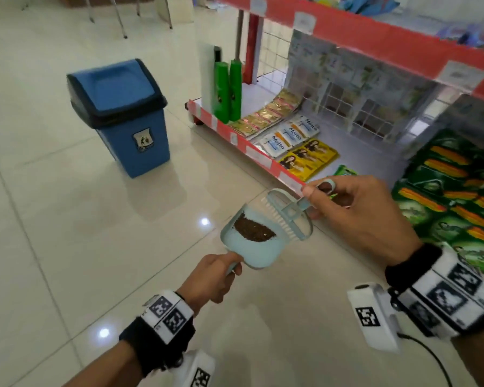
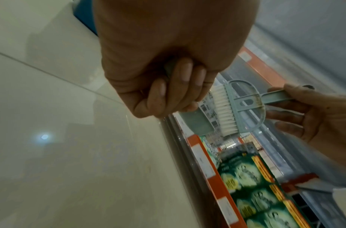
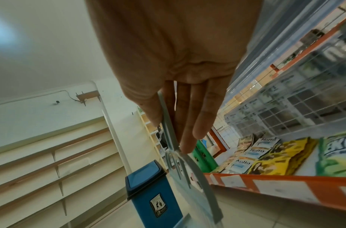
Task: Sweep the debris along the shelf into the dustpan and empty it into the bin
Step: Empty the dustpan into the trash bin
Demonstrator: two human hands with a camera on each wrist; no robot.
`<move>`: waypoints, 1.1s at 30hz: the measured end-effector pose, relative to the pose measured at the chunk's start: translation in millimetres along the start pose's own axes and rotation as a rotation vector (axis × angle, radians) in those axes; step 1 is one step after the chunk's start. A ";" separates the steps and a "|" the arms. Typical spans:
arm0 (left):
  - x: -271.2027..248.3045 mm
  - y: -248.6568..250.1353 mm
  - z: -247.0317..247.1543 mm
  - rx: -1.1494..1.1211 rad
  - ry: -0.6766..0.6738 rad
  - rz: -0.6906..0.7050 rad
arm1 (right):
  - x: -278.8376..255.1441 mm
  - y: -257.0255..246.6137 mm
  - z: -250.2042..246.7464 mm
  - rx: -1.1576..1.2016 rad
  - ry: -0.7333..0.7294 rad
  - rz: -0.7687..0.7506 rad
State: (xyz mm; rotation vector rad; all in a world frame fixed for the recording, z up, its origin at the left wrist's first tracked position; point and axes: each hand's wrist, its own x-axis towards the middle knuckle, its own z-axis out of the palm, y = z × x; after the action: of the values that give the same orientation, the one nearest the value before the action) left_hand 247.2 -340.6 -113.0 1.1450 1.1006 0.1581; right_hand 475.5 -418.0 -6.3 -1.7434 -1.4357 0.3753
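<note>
The left hand is gripping the dustpan level – keeping the debris in – while the right hand is pinching the brush, bristles guarding its mouth, short of the bin.

The bin stands on the floor, to the left of the shelf and apart from it. On the shelf two bottles stand upright at the far end, and sachets lie flat nearer. The dustpan is over the floor in front of the shelf, with debris in it and the brush at its right edge.
</note>
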 end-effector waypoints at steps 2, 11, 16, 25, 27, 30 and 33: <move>1.7 2.8 -31.2 -0.031 0.043 -0.003 | 22.6 -12.3 21.7 0.025 -0.025 0.034; 33.4 36.8 -132.1 -0.094 0.142 0.011 | 136.9 -52.9 108.1 0.067 -0.135 0.010; 46.7 82.0 -180.8 -0.091 0.213 0.052 | 203.8 -71.9 129.9 0.125 -0.148 -0.067; 31.2 172.6 -235.4 -0.191 0.323 0.023 | 295.0 -128.3 134.9 0.192 -0.219 -0.137; 32.2 188.3 -242.2 -0.218 0.330 0.020 | 312.0 -139.2 133.0 0.199 -0.230 -0.147; 37.0 205.0 -251.9 -0.292 0.316 -0.007 | 334.0 -150.8 138.2 0.200 -0.267 -0.137; 44.5 216.5 -268.1 -0.334 0.283 -0.018 | 354.9 -156.4 150.1 0.205 -0.272 -0.108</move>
State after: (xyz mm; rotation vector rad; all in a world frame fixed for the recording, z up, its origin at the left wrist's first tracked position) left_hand 153.6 -40.0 34.0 0.8277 1.2771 0.4835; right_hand 376.6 -31.7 112.0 -1.4852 -1.6128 0.6972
